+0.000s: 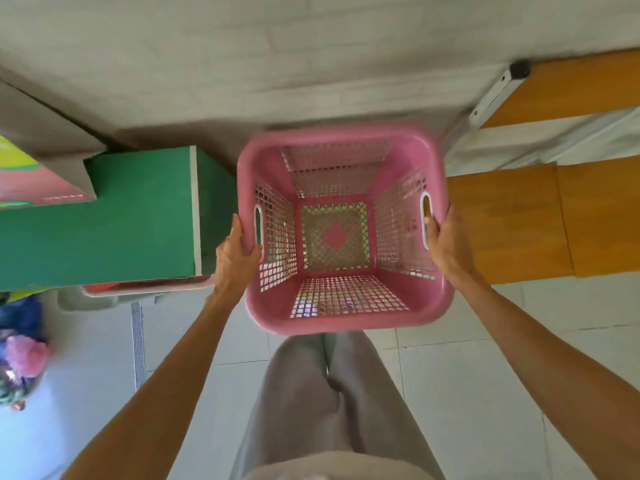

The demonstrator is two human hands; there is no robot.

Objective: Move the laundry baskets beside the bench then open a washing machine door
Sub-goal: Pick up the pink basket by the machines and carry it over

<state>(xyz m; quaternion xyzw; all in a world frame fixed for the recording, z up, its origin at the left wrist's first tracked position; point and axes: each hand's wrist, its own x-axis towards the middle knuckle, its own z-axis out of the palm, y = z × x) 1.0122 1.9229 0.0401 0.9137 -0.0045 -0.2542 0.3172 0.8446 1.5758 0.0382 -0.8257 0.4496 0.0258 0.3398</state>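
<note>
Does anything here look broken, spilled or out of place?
Nothing stands out. The pink basket is empty and looks whole, held level by the left hand and right hand at its side handles, between the green box and the wooden bench. Its edges are only motion-blurred.

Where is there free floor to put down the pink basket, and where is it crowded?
Free: the white tiled floor right of the person's legs, below the wooden bench. The left hand and right hand hold the pink basket. Crowded: left side, with the green box and a clothes pile.
</note>
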